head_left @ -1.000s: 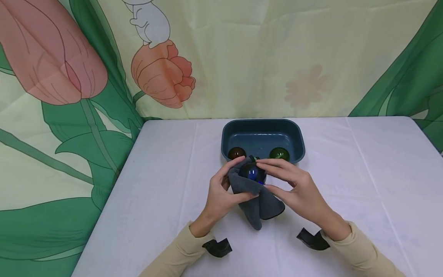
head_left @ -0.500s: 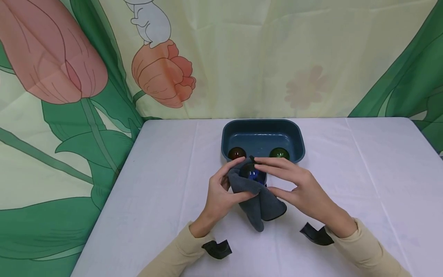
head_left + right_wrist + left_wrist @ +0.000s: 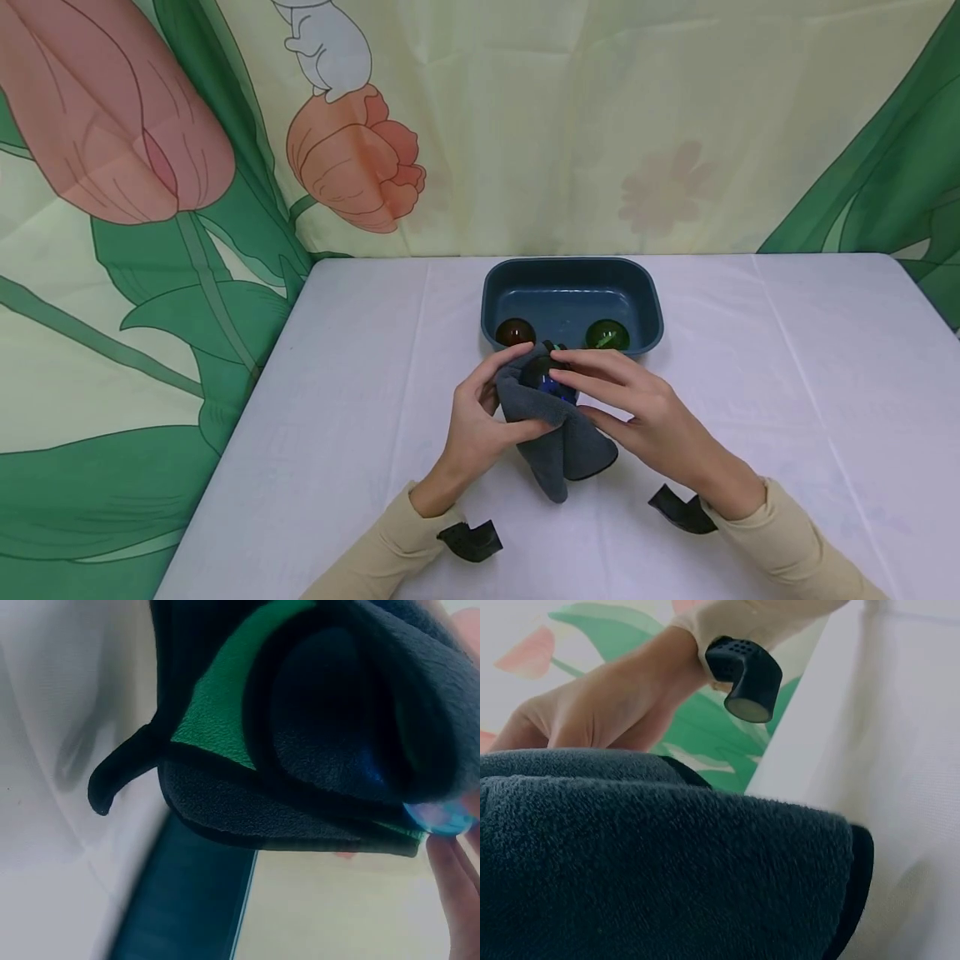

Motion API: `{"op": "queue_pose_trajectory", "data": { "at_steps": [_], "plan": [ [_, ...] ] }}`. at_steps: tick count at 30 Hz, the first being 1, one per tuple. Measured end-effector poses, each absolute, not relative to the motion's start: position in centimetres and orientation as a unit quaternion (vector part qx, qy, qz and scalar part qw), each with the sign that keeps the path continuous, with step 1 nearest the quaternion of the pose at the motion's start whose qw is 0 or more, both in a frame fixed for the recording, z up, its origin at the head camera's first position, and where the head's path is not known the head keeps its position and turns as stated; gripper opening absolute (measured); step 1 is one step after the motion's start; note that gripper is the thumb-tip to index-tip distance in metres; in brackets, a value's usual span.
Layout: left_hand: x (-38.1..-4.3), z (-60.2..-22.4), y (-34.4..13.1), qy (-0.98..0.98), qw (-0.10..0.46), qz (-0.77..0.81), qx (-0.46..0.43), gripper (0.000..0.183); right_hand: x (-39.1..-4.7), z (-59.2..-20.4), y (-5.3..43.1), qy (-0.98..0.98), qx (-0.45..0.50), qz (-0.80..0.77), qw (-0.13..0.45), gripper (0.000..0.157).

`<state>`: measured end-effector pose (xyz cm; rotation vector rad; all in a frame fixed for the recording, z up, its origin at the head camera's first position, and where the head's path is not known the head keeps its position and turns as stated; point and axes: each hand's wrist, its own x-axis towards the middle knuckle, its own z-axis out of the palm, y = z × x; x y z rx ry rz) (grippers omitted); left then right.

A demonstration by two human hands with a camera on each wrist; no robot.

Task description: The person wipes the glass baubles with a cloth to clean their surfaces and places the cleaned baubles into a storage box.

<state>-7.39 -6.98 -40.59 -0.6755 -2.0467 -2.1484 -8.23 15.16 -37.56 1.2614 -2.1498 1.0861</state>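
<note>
In the head view my left hand (image 3: 483,425) grips a dark grey plush cloth (image 3: 546,450) bunched around a dark blue glass ball (image 3: 542,382). The thumb lies across the front of the cloth and the fingers are behind it. My right hand (image 3: 648,412) pinches the ball from the right, fingertips over its upper side and thumb near its lower edge. The cloth (image 3: 667,862) fills much of the left wrist view. Seen from the right wrist, the cloth has black edging and a green face (image 3: 217,712). A bit of the ball (image 3: 442,816) shows below a fold.
Behind the hands stands a blue rectangular tray (image 3: 570,268) on the white-covered table (image 3: 360,400). Inside, near its front wall, lie a dark red glass ball (image 3: 515,332) and a green one (image 3: 607,334). A printed curtain (image 3: 525,125) hangs behind the table.
My right hand has shifted slightly over the ball, its fingertips now lower and further left on it. The left hand keeps its grip on the cloth in nearly the same place.
</note>
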Motion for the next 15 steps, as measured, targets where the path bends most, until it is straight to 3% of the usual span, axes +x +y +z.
{"op": "queue_pose_trajectory", "data": {
  "at_steps": [2,7,9,15],
  "plan": [
    [-7.4,-40.6,-6.9,-0.669,0.047,-0.708,-0.223,0.07,-8.0,-37.5,15.1,-0.783,0.435,0.397,0.199,0.04],
    [-7.4,-40.6,-6.9,-0.661,0.039,-0.716,-0.22,0.075,-7.3,-37.6,14.8,-0.817,0.325,0.462,0.115,0.071],
    [-7.4,-40.6,-6.9,-0.659,0.038,-0.718,-0.219,0.076,-7.1,-37.6,14.6,-0.821,0.296,0.479,0.094,0.069],
    [-7.3,-40.5,-7.1,-0.668,0.051,-0.706,-0.227,0.075,-7.1,-37.0,15.0,-0.834,0.327,0.432,0.104,0.075]
  ]
}}
